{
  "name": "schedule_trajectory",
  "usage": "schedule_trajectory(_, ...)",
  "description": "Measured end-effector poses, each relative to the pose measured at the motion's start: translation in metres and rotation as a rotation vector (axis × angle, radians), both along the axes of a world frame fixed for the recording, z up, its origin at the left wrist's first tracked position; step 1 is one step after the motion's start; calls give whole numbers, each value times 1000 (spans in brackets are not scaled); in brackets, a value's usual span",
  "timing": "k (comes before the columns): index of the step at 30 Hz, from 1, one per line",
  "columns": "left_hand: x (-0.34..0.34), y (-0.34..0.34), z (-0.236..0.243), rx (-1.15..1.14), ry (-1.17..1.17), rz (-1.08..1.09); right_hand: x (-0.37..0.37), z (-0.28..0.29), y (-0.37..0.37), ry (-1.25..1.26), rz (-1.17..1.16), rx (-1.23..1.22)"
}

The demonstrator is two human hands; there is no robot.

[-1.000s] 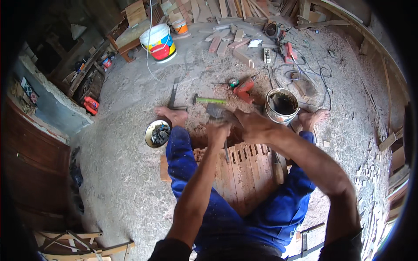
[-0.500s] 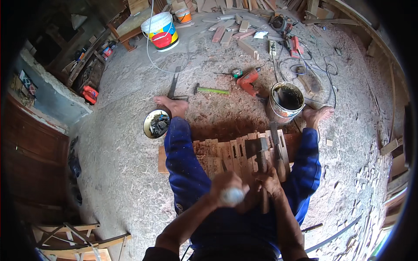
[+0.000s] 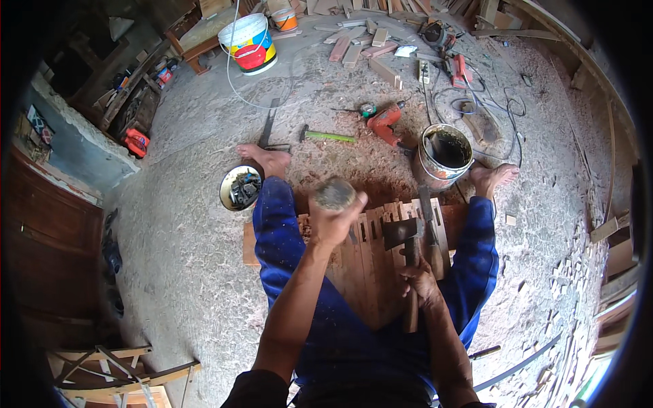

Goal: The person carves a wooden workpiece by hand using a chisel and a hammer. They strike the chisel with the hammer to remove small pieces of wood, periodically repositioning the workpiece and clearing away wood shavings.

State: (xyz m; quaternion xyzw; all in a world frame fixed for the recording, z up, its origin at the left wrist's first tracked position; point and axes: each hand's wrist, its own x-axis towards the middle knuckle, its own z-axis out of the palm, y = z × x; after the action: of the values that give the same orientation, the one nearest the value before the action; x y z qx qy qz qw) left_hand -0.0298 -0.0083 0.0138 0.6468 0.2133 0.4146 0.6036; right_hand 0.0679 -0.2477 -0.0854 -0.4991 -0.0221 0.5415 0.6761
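Note:
My left hand [image 3: 333, 224] is raised above the workpieces, its fingers closed round a round grey-tan object [image 3: 335, 194]. Only its rough flat end shows, so I cannot tell its kind. My right hand [image 3: 424, 284] grips the wooden handle of a hatchet [image 3: 411, 255], whose dark steel head points away from me. Under both hands lies a row of slotted wooden pieces [image 3: 371, 272], side by side between my legs. Right of the hatchet, a chisel [image 3: 437, 255] with a wooden handle rests on the pieces.
A tin of small metal parts [image 3: 243, 190] stands by my left foot, a dirty bucket [image 3: 445, 158] by my right. Beyond lie a green-handled hammer [image 3: 329, 137], a red drill [image 3: 386, 125], a metal square [image 3: 271, 126] and cables. Offcuts and shavings litter the floor.
My left hand has moved up and away from my body with the round object, leaving the hatchet handle's side. My right hand stays on the hatchet, its fingers slightly shifted.

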Motion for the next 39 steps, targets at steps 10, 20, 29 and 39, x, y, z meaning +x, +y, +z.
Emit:
schedule_trajectory(10, 9, 4, 6, 117, 32, 133, 1, 7, 5, -18, 29, -23)
schedule_trajectory(20, 6, -7, -15, 111, 16, 17, 0, 9, 3, -2, 16, -49)
schedule_trajectory(29, 27, -26, -8, 288, -25, -43, -2, 9, 6, 35, -1, -14)
schedule_trajectory(39, 5, 0, -19, 62, -51, 27, -6, 41, 20, -297, 79, -65)
